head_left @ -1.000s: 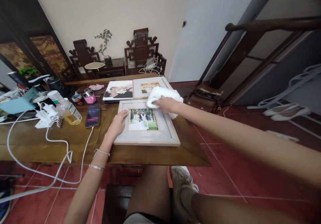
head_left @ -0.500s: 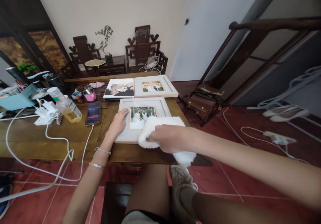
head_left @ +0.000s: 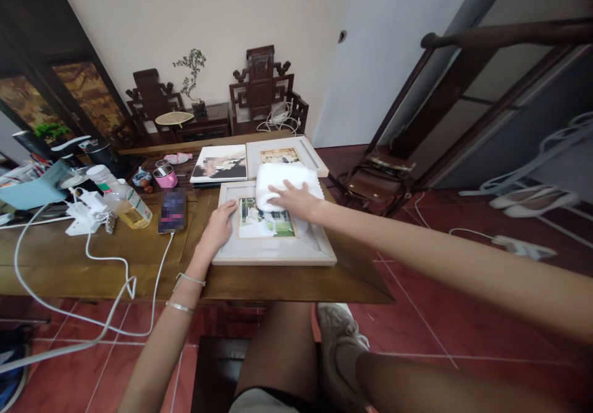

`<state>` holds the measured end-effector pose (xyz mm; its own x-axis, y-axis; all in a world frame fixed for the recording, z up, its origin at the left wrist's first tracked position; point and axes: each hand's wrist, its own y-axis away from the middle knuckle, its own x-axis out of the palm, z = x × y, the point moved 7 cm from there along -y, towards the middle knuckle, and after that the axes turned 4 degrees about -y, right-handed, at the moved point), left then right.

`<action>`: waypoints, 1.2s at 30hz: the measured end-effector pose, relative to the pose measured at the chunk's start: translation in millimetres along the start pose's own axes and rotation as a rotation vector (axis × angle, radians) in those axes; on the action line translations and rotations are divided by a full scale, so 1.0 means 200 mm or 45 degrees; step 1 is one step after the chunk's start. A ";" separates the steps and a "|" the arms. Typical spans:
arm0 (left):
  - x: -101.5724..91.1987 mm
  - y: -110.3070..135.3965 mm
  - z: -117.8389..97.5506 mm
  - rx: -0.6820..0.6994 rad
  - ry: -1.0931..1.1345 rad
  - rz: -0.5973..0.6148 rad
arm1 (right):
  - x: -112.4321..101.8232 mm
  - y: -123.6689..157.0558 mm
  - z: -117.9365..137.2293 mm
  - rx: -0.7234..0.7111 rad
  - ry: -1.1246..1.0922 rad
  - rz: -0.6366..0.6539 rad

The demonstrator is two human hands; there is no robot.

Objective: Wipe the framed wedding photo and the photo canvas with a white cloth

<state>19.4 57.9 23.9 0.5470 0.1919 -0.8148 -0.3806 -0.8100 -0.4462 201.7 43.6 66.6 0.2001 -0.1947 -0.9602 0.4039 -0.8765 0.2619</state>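
Note:
A picture frame (head_left: 273, 256) with a pale wooden border and a wide light mat lies flat near the table's right end, around a photo of people on grass. My left hand (head_left: 219, 226) grips the frame's left edge, its fingers reaching onto the border. Across the frame's far right part lies a folded white cloth (head_left: 282, 179), hiding some of the photo and the far border. My right hand (head_left: 296, 202) rests on this cloth with its fingers spread.
Behind are a second frame (head_left: 310, 154) and a white-bordered picture (head_left: 222, 154). To the left on the wooden table (head_left: 157, 271) are a phone (head_left: 172, 210), an oil-coloured bottle (head_left: 134, 208), a pink cup (head_left: 165, 176) and a power strip (head_left: 88, 212). White cables hang off the front edge.
My right hand and the cloth have moved from the frame's near right corner up to its far side. The right fingers, closed on the cloth before, are now spread. My left hand stays put.

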 end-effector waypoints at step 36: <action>-0.01 0.00 -0.01 0.020 0.031 0.002 | -0.05 0.45 0.47 -0.087 -0.325 0.371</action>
<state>20.5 56.7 26.8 0.5641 0.1767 -0.8066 -0.3930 -0.8016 -0.4505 152.5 -74.7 90.5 0.0904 -0.5416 -0.8358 0.4231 -0.7388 0.5245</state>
